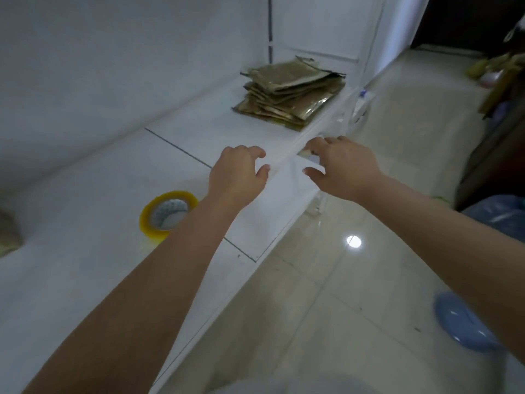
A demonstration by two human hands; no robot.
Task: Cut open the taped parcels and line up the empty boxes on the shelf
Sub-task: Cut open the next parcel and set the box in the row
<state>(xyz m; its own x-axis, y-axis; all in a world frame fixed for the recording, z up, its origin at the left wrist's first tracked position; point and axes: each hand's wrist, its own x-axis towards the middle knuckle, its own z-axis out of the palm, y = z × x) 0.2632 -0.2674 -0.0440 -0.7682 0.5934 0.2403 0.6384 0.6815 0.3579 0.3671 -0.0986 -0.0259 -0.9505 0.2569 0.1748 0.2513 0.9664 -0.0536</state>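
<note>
A stack of flattened boxes (292,95) is lying on the white shelf (85,265), at about one o'clock beyond both hands, long axis running along the shelf. The left hand (237,172) is hovering loosely curled, grasping nothing. The right hand (341,166) is reaching past the shelf edge; whether it is pinching something I cannot tell. A tape roll (167,214) is sitting at the left forearm's nine o'clock.

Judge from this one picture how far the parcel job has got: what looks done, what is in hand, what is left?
Looks done: a stack of flattened cardboard lies on the white shelf, not lined up as boxes. In hand: nothing; the left hand and right hand reach forward, fingers loosely curled. A tape roll sits nearby. Left: no taped parcel or cutter shows clearly, so remaining work cannot be counted.
</note>
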